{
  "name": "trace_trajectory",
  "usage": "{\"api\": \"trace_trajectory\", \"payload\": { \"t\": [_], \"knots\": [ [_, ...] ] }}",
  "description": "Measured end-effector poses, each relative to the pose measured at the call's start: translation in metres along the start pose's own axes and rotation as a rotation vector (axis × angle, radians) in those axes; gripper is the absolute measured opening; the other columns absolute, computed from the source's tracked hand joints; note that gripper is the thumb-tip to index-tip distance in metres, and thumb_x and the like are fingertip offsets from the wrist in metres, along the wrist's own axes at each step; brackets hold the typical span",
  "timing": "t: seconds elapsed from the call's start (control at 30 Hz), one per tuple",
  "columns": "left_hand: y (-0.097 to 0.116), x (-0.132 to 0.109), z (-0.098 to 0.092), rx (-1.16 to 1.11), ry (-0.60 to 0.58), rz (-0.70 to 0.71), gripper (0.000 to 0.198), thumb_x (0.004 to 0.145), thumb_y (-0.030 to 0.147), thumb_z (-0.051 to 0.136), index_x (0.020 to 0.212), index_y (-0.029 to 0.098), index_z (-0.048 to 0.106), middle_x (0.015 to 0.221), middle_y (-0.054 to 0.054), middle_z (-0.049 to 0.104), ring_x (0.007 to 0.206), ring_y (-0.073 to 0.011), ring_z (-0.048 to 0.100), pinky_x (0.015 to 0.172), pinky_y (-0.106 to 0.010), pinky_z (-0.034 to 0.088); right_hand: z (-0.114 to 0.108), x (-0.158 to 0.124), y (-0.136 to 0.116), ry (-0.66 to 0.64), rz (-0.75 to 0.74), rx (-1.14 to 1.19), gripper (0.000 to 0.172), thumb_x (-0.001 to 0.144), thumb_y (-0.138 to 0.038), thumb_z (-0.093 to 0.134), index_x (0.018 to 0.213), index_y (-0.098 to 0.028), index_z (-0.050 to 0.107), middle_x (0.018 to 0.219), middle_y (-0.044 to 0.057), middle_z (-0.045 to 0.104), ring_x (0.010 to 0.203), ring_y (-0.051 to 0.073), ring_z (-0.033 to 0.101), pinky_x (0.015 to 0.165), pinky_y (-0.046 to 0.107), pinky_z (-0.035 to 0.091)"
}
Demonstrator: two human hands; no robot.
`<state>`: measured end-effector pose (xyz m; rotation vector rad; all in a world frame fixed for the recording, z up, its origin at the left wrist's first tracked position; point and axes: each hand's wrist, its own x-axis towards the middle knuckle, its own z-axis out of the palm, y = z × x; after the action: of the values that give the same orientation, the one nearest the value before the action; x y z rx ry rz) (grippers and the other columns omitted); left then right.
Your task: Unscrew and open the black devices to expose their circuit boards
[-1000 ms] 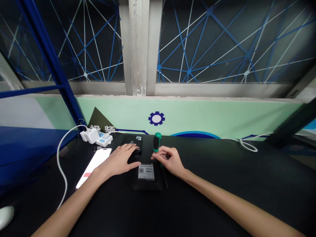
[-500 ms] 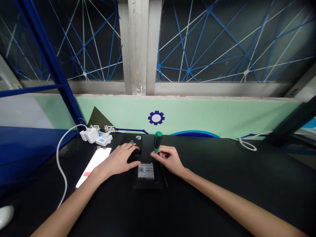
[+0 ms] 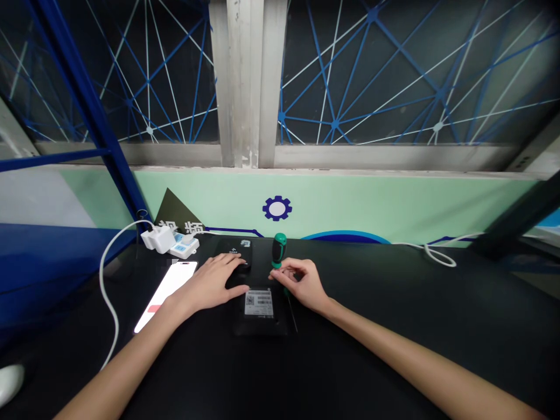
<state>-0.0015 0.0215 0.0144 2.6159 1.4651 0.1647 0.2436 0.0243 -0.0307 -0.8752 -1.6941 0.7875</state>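
Note:
A screwdriver with a green-and-black handle [image 3: 279,249] stands nearly upright, leaning slightly. The fingertips of my right hand [image 3: 301,283] are pinched just below its handle; they hide the shaft and tip. Below them lies a flat black device [image 3: 259,325] bearing a white printed label [image 3: 258,303]. My left hand [image 3: 215,283] is open and palm down, its fingers spread over a small black box [image 3: 240,251] with a white logo. Its thumb reaches the device's upper left edge. A thin metal shaft [image 3: 293,315] lies along the device's right side, partly under my right hand.
A lit phone [image 3: 168,294] lies left of my left hand. Behind it are a white charger plug [image 3: 158,239] and a white power strip [image 3: 184,246], with a white cable [image 3: 105,280] curving forward. A white mouse [image 3: 10,382] sits at the left edge; another cable [image 3: 437,256] lies back right.
The screwdriver's handle has tilted very slightly to the left, and my right fingertips have shifted a little. My left hand stays in place.

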Motion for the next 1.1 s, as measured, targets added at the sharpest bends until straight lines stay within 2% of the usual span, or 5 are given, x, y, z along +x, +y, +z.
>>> {"api": "trace_trajectory", "payload": {
  "t": [0.1,0.43,0.67,0.9,1.1],
  "knots": [
    [-0.002,0.001,0.002,-0.011,0.019,0.010,0.065,0.091,0.065,0.046,0.142,0.023,0.048,0.153,-0.010,0.044,0.140,-0.0331,0.039,0.109,-0.052,0.037,0.000,0.000,-0.001,0.029,-0.061,-0.036,0.033,0.085,-0.043,0.069,0.067,-0.016,0.068,0.049,-0.005,0.044,0.043,0.008,0.028,0.044,0.025,0.024],
    [-0.005,0.001,0.005,-0.016,0.039,0.018,0.064,0.091,0.065,0.048,0.141,0.024,0.049,0.152,-0.010,0.045,0.139,-0.0328,0.040,0.109,-0.051,0.038,-0.001,-0.001,-0.001,0.080,-0.130,-0.068,0.030,0.089,-0.039,0.066,0.069,-0.017,0.065,0.055,-0.003,0.047,0.046,0.009,0.034,0.045,0.025,0.029],
    [-0.011,0.002,0.011,-0.032,0.054,0.034,0.064,0.090,0.067,0.046,0.141,0.027,0.049,0.152,-0.008,0.046,0.139,-0.0327,0.041,0.110,-0.051,0.036,-0.001,0.000,0.001,0.189,-0.119,-0.099,0.032,0.090,-0.043,0.063,0.072,-0.017,0.064,0.062,-0.001,0.050,0.051,0.011,0.042,0.048,0.025,0.037],
    [-0.006,0.000,0.005,-0.037,0.033,0.012,0.065,0.091,0.066,0.047,0.142,0.026,0.048,0.153,-0.010,0.044,0.140,-0.0334,0.039,0.110,-0.052,0.036,-0.001,0.002,0.006,0.252,-0.105,-0.170,0.027,0.090,-0.041,0.063,0.080,-0.017,0.070,0.069,0.004,0.063,0.063,0.017,0.055,0.064,0.032,0.047],
    [-0.002,-0.001,0.001,-0.046,0.008,-0.002,0.065,0.091,0.065,0.047,0.142,0.025,0.047,0.154,-0.010,0.043,0.141,-0.0342,0.038,0.110,-0.055,0.036,-0.002,0.003,0.006,0.167,-0.113,-0.172,0.018,0.093,-0.033,0.059,0.085,-0.021,0.069,0.083,0.005,0.068,0.084,0.023,0.062,0.084,0.039,0.048]
  ]
}}
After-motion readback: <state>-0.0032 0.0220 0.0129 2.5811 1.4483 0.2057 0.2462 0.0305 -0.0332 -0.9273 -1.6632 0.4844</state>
